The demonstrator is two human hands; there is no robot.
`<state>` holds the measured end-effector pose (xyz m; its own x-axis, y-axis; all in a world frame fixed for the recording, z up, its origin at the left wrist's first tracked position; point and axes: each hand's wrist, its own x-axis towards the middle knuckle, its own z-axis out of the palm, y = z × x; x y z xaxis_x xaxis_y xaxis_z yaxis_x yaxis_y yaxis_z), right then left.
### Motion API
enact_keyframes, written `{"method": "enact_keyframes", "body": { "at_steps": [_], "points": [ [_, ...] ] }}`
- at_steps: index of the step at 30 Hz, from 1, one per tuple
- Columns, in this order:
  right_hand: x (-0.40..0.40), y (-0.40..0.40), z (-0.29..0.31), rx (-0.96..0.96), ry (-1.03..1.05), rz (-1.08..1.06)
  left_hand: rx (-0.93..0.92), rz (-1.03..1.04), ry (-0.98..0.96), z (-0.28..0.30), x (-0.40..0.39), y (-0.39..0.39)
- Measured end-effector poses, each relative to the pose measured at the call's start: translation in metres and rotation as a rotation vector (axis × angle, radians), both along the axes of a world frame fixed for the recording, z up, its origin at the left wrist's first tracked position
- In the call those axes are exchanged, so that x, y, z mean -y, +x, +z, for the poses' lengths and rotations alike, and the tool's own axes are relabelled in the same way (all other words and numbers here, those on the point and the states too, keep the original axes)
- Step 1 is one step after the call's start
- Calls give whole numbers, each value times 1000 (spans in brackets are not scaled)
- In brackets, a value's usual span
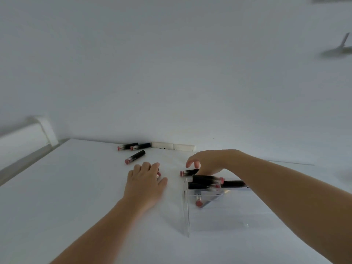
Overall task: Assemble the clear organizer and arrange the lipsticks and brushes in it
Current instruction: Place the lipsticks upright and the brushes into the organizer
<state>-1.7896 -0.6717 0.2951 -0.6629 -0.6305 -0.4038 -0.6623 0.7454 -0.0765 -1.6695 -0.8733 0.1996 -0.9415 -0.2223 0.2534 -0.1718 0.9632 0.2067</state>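
The clear organizer (187, 216) stands on the white table (76, 197) at the right. Two black lipsticks (207, 179) lie across its top, a third (234, 183) lies behind them, and a pink-tipped one (199, 202) sits lower inside. My right hand (207, 162) hovers just behind the organizer, fingers hanging over a lipstick (188, 172) on the table whose far end is hidden under the hand. My left hand (146, 180) lies to the left, its fingers curled over another lipstick (158, 174) of which only the tip shows. No brushes are in view.
Three loose lipsticks lie near the table's back edge: a pair (127, 146) by the wall and one (135, 157) in front of them. A white socket strip (172, 146) runs along the wall. A white chair back (28, 138) stands at the left.
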Motion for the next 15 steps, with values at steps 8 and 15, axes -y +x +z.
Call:
{"method": "enact_keyframes", "body": {
  "at_steps": [8, 15],
  "points": [
    [8, -7, -15, -69, -19, 33, -38, -44, -13, -3, -2, -1],
    [0, -9, -10, -119, -130, 17, -35, -35, -20, 0, -3, 0]
  ]
}}
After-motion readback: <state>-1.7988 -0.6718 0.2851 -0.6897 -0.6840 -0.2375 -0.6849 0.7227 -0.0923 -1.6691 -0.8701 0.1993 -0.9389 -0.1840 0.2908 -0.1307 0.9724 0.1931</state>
